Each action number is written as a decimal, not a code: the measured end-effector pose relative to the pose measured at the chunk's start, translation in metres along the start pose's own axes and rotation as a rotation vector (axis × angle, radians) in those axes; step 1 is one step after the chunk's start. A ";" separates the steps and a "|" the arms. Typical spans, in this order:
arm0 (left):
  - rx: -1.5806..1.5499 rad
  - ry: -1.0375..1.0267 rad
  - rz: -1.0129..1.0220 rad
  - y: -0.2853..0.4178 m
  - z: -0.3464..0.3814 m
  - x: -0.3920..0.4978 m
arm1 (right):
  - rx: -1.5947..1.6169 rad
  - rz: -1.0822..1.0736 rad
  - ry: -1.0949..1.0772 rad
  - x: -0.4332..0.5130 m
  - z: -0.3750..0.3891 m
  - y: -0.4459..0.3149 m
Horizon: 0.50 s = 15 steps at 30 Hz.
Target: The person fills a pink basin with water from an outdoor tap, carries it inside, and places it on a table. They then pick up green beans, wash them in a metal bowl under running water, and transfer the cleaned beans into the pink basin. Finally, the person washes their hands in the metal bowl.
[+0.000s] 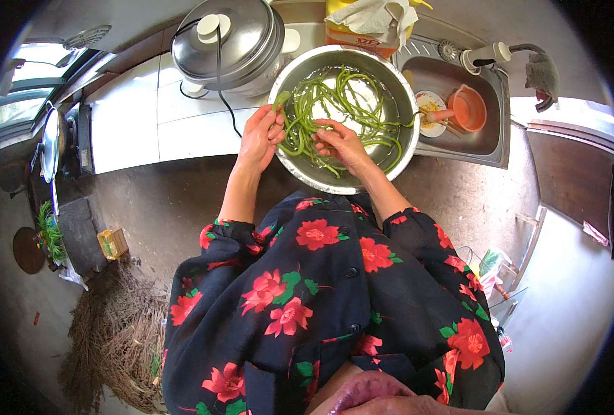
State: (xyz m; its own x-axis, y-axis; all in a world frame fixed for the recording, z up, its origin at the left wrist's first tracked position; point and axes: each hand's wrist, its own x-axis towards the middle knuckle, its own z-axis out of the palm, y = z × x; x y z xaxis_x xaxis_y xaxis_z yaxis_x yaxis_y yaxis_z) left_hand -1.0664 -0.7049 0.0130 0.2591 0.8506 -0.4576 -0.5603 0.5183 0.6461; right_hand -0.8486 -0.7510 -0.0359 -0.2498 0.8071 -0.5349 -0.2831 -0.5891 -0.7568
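Note:
A large round metal basin (410, 155) holds water and many long green beans (356, 101), some of them curled over one another. At the basin's left rim my left hand (265, 129) has its fingers closed on a green piece (282, 98), which looks like part of a bean. Over the near middle of the basin is my right hand (341, 142), with its fingers bent beside the bean strands. Whether it grips one of them is hard to tell.
A lidded electric cooker (229, 46) with a cord stands left of the basin on white tiles (125, 119). To the right, a metal sink (501, 129) holds an orange dipper (468, 109) and a plate (431, 98). Dry brush (125, 332) lies on the floor at lower left.

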 end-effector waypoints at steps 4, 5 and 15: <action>-0.042 -0.039 -0.021 0.006 -0.003 -0.009 | 0.001 -0.091 0.068 0.016 -0.007 0.006; -0.061 -0.036 -0.022 0.006 -0.004 -0.009 | 0.004 -0.116 0.117 0.018 -0.012 0.008; -0.216 -0.083 -0.027 0.012 -0.012 -0.015 | -0.590 -0.451 0.324 -0.005 -0.046 -0.014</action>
State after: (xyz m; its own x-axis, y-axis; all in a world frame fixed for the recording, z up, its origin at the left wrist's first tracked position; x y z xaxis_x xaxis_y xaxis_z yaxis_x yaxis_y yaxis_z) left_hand -1.0868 -0.7127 0.0204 0.3349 0.8456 -0.4158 -0.7055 0.5175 0.4842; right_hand -0.8005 -0.7445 -0.0399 0.0787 0.9864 -0.1445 0.2648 -0.1604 -0.9509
